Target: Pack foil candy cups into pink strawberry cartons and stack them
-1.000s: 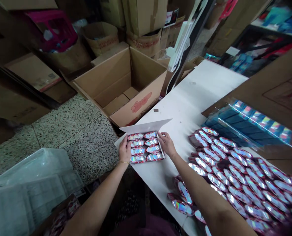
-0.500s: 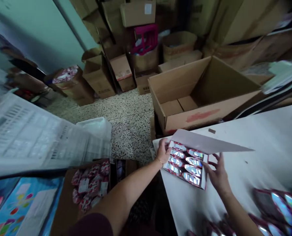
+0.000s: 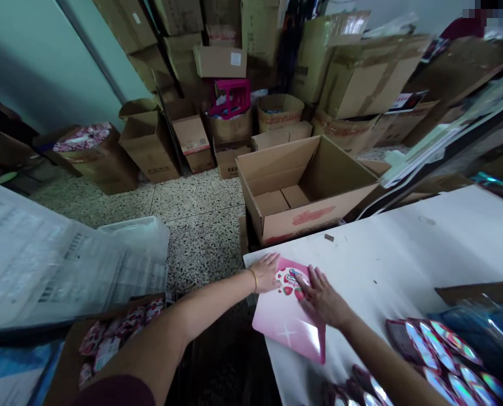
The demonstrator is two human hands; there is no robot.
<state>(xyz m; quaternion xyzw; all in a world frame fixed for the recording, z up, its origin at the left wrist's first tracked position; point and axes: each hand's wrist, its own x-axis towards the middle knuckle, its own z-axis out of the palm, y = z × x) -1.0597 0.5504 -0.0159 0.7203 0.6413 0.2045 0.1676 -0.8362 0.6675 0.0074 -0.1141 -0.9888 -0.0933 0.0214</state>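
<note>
The pink box lies on the tabletop at its left edge, just on the near side of the open carton, with its glossy printed panel uppermost and one lower corner jutting past the edge. It looks like thin card: probably light to moderate in weight, stiff along its folded edges, yet easily dented across the broad face. The shiny finish may be a little slippery. What is inside is hidden. The safest hold would be low on two opposite side walls, supporting the base and not pinching the loose-looking panel.

The left hand is palm down at the upper-left edge, fingers stretched along the rim; whether the thumb pinches the card cannot be told. The right hand rests on the printed face, fingers spread and unclenched, pressing rather than grasping. Both forearms slant inward from the lower corners, with the left elbow bent.
</note>
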